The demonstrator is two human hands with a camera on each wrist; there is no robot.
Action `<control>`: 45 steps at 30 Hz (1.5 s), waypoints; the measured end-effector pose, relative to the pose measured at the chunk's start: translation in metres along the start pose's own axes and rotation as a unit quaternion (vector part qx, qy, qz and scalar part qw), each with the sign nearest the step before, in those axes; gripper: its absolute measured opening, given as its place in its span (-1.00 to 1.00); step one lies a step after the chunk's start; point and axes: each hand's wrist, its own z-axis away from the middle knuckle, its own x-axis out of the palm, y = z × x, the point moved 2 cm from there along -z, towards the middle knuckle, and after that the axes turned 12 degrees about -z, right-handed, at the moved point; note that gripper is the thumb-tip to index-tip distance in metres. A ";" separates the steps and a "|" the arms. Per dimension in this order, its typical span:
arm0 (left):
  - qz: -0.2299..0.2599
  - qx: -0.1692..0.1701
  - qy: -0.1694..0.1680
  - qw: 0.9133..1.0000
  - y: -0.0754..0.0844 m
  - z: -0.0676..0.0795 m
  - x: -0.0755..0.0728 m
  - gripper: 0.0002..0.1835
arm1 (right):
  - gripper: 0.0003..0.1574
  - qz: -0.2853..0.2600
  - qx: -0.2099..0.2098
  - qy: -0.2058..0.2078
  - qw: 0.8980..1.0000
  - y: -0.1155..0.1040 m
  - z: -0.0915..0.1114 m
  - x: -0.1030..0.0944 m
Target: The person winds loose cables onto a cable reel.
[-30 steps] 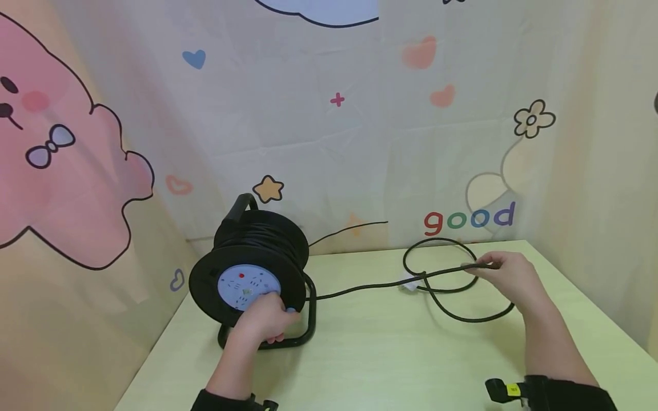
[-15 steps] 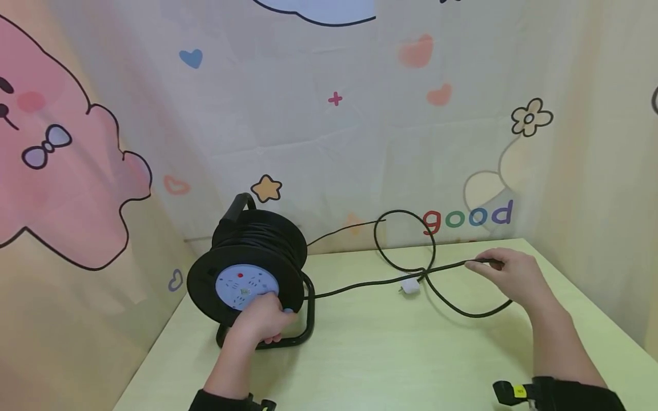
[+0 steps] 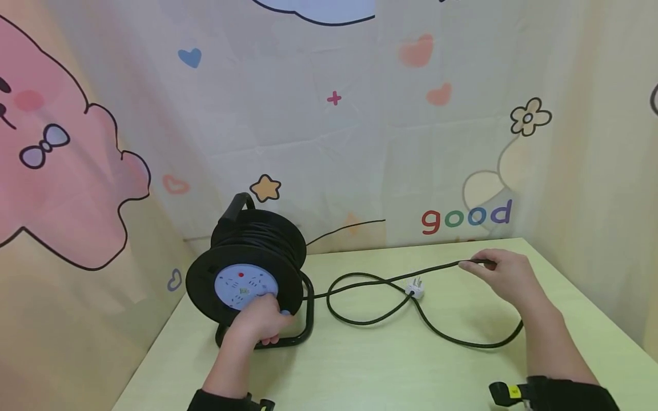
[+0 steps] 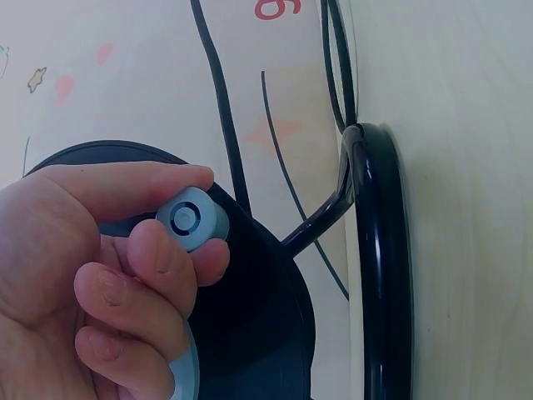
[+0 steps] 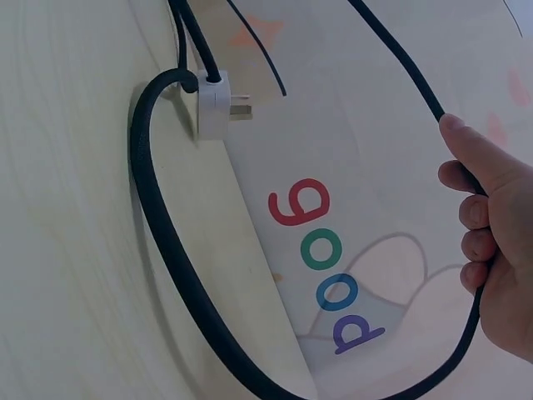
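Observation:
A black cable reel (image 3: 247,257) with a light-blue socket face stands on its tubular frame at the left. My left hand (image 3: 260,319) is at its front, pinching a small blue crank knob (image 4: 193,218) between thumb and fingers. At the right, my right hand (image 3: 506,277) grips the black power cable (image 3: 432,268), which runs taut from the reel up to the fingers. Beyond that hand the cable hangs down and lies in a loop on the table. Its white three-pin plug (image 3: 414,288) is at the middle right, prongs pointing up in the head view.
Pale wooden table (image 3: 370,365) under everything. Behind it hangs a printed curtain (image 3: 288,114) with hearts, a star and the word "good". The reel's black tube frame (image 3: 310,319) sits right beside the left hand.
The cable's loose loop rose at the back, then dropped toward the reel in front of the taut stretch. The plug turned prongs-up. Both hands stay nearly in place.

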 end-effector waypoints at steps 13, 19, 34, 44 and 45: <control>-0.009 0.008 -0.010 1.000 -0.001 0.001 0.002 -0.71 | -0.49 0.015 -0.012 0.009 1.000 0.001 -0.003 0.008; 0.005 -0.002 -0.033 0.999 -0.008 0.000 0.005 -0.70 | -0.41 0.032 0.004 0.028 0.999 -0.005 -0.004 0.018; 0.000 -0.007 -0.041 0.999 -0.031 0.000 0.010 -0.67 | -0.37 0.041 0.023 0.102 0.994 -0.024 -0.011 0.046; 0.013 -0.015 -0.055 0.998 -0.052 0.003 0.009 -0.61 | -0.39 0.026 0.016 0.108 0.994 -0.037 -0.018 0.062; 0.018 -0.019 -0.060 0.998 -0.055 0.003 0.009 -0.61 | -0.39 0.025 0.016 0.107 0.994 -0.039 -0.018 0.063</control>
